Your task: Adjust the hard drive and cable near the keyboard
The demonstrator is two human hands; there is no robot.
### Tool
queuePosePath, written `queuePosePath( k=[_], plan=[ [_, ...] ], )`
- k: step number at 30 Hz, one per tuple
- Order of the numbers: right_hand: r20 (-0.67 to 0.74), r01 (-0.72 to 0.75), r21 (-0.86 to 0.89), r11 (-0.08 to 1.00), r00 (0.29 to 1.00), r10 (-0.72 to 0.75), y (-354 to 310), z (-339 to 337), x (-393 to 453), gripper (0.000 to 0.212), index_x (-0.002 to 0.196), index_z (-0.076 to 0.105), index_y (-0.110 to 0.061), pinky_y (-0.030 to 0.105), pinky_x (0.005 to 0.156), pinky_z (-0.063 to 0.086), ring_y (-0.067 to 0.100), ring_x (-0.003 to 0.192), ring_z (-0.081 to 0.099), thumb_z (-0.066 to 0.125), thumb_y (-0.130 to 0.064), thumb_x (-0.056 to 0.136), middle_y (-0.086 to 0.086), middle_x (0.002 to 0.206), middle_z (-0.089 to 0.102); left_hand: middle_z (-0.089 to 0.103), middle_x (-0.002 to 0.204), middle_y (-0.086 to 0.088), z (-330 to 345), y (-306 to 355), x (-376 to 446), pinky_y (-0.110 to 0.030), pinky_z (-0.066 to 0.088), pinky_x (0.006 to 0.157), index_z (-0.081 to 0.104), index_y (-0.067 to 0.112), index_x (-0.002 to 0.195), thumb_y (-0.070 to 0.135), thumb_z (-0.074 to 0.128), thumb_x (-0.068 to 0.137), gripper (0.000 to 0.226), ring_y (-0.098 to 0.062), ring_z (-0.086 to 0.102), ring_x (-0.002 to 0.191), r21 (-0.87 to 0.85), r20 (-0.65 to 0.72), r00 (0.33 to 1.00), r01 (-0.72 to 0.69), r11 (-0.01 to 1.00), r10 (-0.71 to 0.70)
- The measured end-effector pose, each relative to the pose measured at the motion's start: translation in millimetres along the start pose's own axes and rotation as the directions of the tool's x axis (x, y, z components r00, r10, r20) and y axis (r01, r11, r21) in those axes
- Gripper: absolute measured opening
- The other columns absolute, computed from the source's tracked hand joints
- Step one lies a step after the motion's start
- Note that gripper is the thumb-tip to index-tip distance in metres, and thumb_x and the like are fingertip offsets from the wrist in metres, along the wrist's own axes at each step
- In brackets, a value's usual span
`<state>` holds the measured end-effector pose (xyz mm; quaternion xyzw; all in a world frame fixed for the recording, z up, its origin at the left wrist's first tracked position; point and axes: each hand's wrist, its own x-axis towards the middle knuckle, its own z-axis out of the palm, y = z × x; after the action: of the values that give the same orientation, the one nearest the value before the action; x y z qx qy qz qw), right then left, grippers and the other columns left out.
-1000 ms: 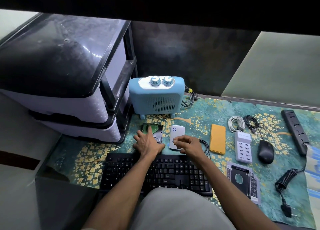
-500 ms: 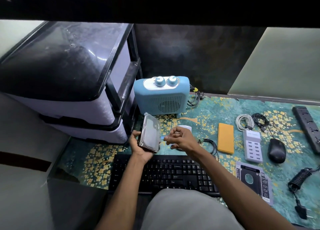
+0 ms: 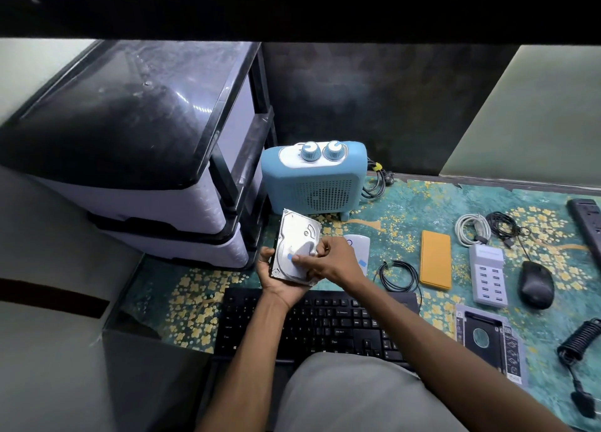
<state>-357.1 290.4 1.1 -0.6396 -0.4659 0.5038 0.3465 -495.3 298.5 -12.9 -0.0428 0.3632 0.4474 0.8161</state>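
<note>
With the left hand (image 3: 276, 283) cupped under the bare silver metal hard drive (image 3: 294, 247), held tilted above the black keyboard (image 3: 325, 324) at its 12 o'clock, the right hand (image 3: 328, 259) pinching the blue tab (image 3: 290, 257) should probably peel slowly.

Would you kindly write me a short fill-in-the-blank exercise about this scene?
1. The left hand holds the hard drive from ____.
2. The right hand touches the drive's ____ face.
3. The heater has ____ knobs on top.
4. The mouse is ____ in colour.

Missing words: below; silver; two; black
</note>
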Motion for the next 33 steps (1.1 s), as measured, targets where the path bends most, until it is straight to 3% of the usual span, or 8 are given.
queuePosePath(
  k=[4, 7, 9, 11, 16, 20, 25, 33],
  plan=[
    [-0.036, -0.062, -0.175, 0.983, 0.998, 0.057, 14, -15, -3, 0.052, 0.067, 0.041, -0.018, 0.029, 0.044, 0.053, 0.016, 0.047, 0.06, 0.093, -0.022, 0.069, 0.009, 0.059, 0.058, 0.066, 0.1, -0.021, -7, 11, 7, -0.036, 0.045, 0.073, 0.07, 0.007, 0.11, 0.047, 0.057, 0.053, 0.071, -0.033, 0.059, 0.084, 0.1, -0.067, 0.996, -0.056, 0.993, 0.063],
    [-0.024, -0.088, -0.204, 0.975, 0.996, 0.085, 22, -14, -8, 0.045, 0.071, 0.045, -0.015, 0.025, 0.045, 0.051, 0.006, 0.046, 0.064, 0.089, -0.023, 0.077, 0.013, 0.065, 0.071, 0.062, 0.076, -0.006, 1, 16, 10, -0.029, 0.04, 0.061, 0.066, 0.013, 0.086, 0.04, 0.067, 0.049, 0.046, -0.025, 0.052, 0.073, 0.393, -0.172, 0.939, -0.212, 0.895, 0.298],
    [-0.019, -0.096, -0.2, 0.975, 0.995, 0.094, 22, -11, -8, 0.04, 0.072, 0.049, -0.014, 0.023, 0.047, 0.052, 0.005, 0.049, 0.066, 0.086, -0.025, 0.082, 0.013, 0.068, 0.075, 0.065, 0.068, 0.008, 1, 15, 16, -0.028, 0.045, 0.063, 0.075, 0.021, 0.088, 0.04, 0.07, 0.053, 0.041, -0.018, 0.055, 0.071, 0.761, -0.161, 0.85, -0.216, 0.612, 0.501],
    [-0.037, -0.104, -0.185, 0.977, 0.994, 0.099, 19, -11, -7, 0.034, 0.072, 0.053, -0.012, 0.024, 0.046, 0.053, 0.009, 0.052, 0.068, 0.083, -0.025, 0.084, 0.011, 0.067, 0.075, 0.068, 0.096, 0.007, -4, 9, 25, -0.035, 0.053, 0.085, 0.074, 0.037, 0.113, 0.053, 0.077, 0.052, 0.064, -0.016, 0.06, 0.094, 0.96, -0.127, 0.777, -0.06, 0.274, 0.616],
    [-0.076, -0.145, -0.165, 0.976, 0.988, 0.134, 21, -21, -6, 0.025, 0.075, 0.055, -0.011, 0.027, 0.048, 0.056, 0.011, 0.055, 0.07, 0.076, -0.018, 0.086, 0.011, 0.069, 0.076, 0.043, 0.133, -0.01, -19, -10, 33, -0.045, 0.039, 0.108, 0.054, 0.035, 0.143, 0.074, 0.085, 0.046, 0.109, -0.029, 0.04, 0.128, 0.937, -0.03, 0.735, 0.256, -0.237, 0.677],
    [-0.109, -0.159, -0.135, 0.978, 0.983, 0.145, 27, -31, -13, 0.022, 0.076, 0.057, -0.01, 0.027, 0.049, 0.056, 0.013, 0.057, 0.072, 0.076, -0.018, 0.086, 0.012, 0.07, 0.077, 0.044, 0.135, -0.014, -16, -14, 43, -0.045, 0.039, 0.104, 0.042, 0.031, 0.149, 0.069, 0.087, 0.052, 0.114, -0.031, 0.04, 0.125, 0.898, -0.037, 0.716, 0.331, -0.292, 0.697],
    [-0.233, -0.17, -0.137, 0.976, 0.963, 0.135, 39, -47, -25, 0.026, 0.068, 0.056, -0.014, 0.039, 0.063, 0.063, 0.018, 0.064, 0.075, 0.076, -0.024, 0.079, 0.008, 0.064, 0.073, 0.056, 0.109, -0.006, 9, -40, 38, -0.04, 0.042, 0.086, 0.059, 0.02, 0.109, 0.037, 0.078, 0.075, 0.042, -0.03, 0.053, 0.105, 0.979, 0.176, 0.57, -0.014, -0.205, 0.802],
    [-0.547, -0.282, 0.067, 0.957, 0.792, 0.272, 78, -109, -70, 0.033, 0.069, 0.048, -0.018, 0.036, 0.061, 0.044, 0.021, 0.064, 0.059, 0.073, -0.032, 0.086, 0.0, 0.066, 0.059, 0.063, 0.084, 0.001, 45, -110, 38, -0.032, 0.037, 0.064, 0.051, 0.019, 0.096, 0.017, 0.071, 0.078, 0.027, -0.025, 0.058, 0.079, 0.964, 0.265, 0.675, -0.204, -0.172, 0.689]
  ],
)
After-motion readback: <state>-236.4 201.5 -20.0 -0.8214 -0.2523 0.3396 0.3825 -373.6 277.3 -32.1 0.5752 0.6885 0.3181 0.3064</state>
